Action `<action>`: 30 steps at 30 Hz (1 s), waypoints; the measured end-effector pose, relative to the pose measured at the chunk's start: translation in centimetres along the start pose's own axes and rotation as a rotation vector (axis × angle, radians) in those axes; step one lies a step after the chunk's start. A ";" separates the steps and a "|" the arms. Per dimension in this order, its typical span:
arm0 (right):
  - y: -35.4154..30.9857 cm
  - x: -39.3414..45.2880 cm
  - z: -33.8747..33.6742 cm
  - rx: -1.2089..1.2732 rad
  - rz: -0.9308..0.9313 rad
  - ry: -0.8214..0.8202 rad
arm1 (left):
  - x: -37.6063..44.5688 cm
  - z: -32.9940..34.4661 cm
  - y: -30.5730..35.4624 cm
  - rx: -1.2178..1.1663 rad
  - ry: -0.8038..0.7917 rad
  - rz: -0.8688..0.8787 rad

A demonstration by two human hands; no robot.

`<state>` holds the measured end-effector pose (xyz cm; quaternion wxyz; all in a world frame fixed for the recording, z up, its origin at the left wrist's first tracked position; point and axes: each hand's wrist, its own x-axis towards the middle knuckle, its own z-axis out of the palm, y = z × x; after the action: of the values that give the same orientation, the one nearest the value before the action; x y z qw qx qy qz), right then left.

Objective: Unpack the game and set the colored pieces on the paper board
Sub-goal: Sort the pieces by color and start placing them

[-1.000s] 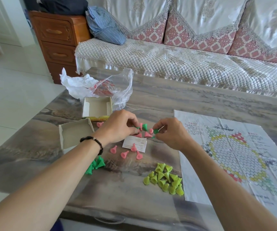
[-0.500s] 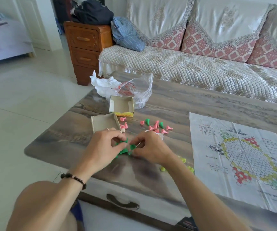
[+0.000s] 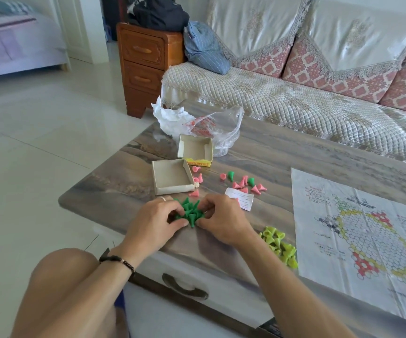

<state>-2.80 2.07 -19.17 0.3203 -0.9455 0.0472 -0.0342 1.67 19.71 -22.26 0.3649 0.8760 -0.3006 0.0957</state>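
Observation:
A heap of dark green cone pieces [image 3: 190, 212] lies near the table's front left edge. My left hand [image 3: 154, 223] and my right hand [image 3: 221, 222] close in on the heap from both sides, their fingers curled round the green pieces. Pink pieces [image 3: 242, 184] with two green ones among them are scattered farther back. A pile of lime pieces [image 3: 278, 245] sits to the right of my right hand. The paper board [image 3: 365, 235] with its hexagon grid lies flat on the right of the table.
Two open cardboard box halves [image 3: 171, 178] [image 3: 195, 152] stand behind the hands, with a crumpled plastic bag [image 3: 211, 128] beyond them. A small printed slip [image 3: 242, 200] lies by the pink pieces. A sofa runs along the far side, a wooden drawer chest at its left end.
Both hands came down from the pink pieces to the green heap at the front left, where they now gather it. The view swung left and pulled back.

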 end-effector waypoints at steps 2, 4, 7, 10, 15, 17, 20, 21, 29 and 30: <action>0.1 0.1 0.0 -0.005 -0.003 0.002 | 0.2 0.0 -0.3 0.000 -0.016 0.006; 0.2 0.1 0.0 -0.002 -0.005 0.008 | 0.2 -0.2 -0.6 -0.008 -0.025 0.015; 0.4 0.1 -0.5 0.005 -0.014 0.053 | 0.3 -0.6 -0.6 0.003 -0.009 0.045; 0.8 0.2 -1.8 0.010 -0.025 0.148 | 1.1 -0.8 0.0 0.030 0.022 0.077; 3.0 1.4 -4.6 -0.029 0.017 0.259 | 4.2 0.4 1.7 0.050 0.014 0.130; 4.2 2.2 -5.8 -0.034 0.065 0.304 | 6.0 1.3 2.4 0.058 -0.006 0.138; 6.5 3.8 -7.4 -0.057 0.157 0.332 | 9.3 2.9 3.3 0.097 -0.064 0.166; 7.2 4.4 -7.8 -0.070 0.180 0.340 | 10.4 3.5 3.6 0.116 -0.082 0.184; 10.2 8.2 -8.1 -0.234 0.247 0.183 | 17.2 8.3 4.6 0.354 -0.215 0.193; 10.4 8.4 -8.0 -0.241 0.251 0.167 | 17.5 8.7 4.7 0.387 -0.228 0.192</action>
<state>4.04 -11.88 -18.91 0.2016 -0.9576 0.1948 -0.0666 12.42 3.01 -18.97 0.1434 0.9022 -0.3977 0.0860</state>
